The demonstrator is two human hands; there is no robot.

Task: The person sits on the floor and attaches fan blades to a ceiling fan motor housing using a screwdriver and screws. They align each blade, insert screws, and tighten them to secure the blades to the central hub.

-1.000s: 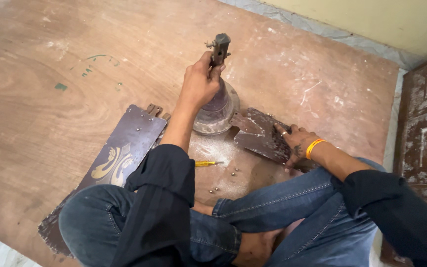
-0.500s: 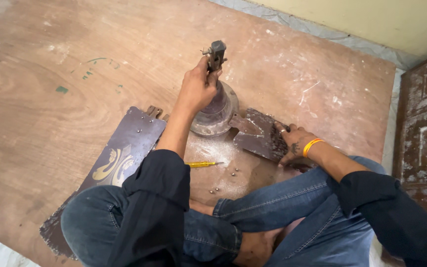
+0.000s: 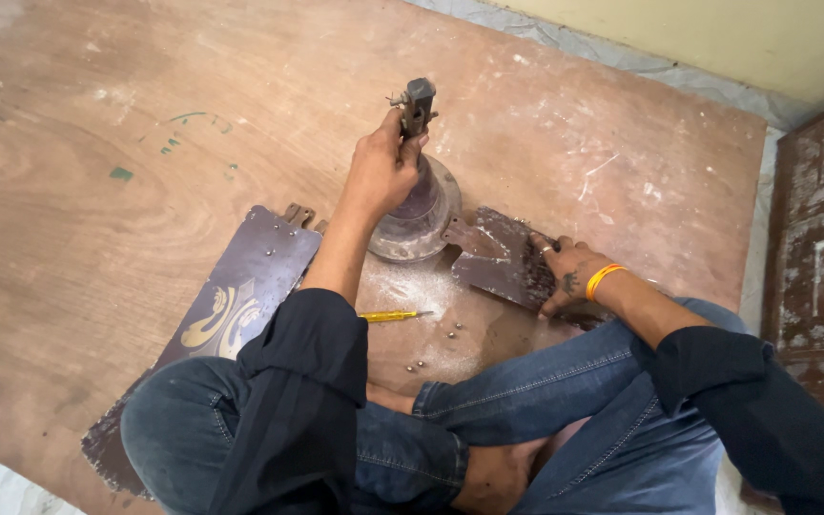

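Person sits cross-legged on a plywood floor [image 3: 97, 191], work laid out between the knees.

Left hand [image 3: 383, 172] is closed around the stem [image 3: 416, 107] of a domed metal motor housing [image 3: 422, 215], just under the stem's top end. The fingers are fully wrapped, apparently to keep the housing upright and stop it turning. The housing sits dome-down-wide on the floor, at 12 o'clock from the knees, so its flat rim carries the weight.

Right hand [image 3: 565, 277] lies flat, fingers spread, on a dark brown fan blade [image 3: 503, 257]. It grips nothing, just presses down. That blade runs out at 4 o'clock from the housing, its bracket end touching the rim. Looks like the palm pins it so the joint stays aligned.

A second fan blade [image 3: 231, 305] with a gold pattern lies at 8 o'clock from the housing, partly under the left knee, bracket end pointing at the housing.

Yellow screwdriver [image 3: 388, 316] lies at 6 o'clock, just in front of the shins, within easy reach. Small loose screws [image 3: 452, 330] are scattered just beside it in white dust.
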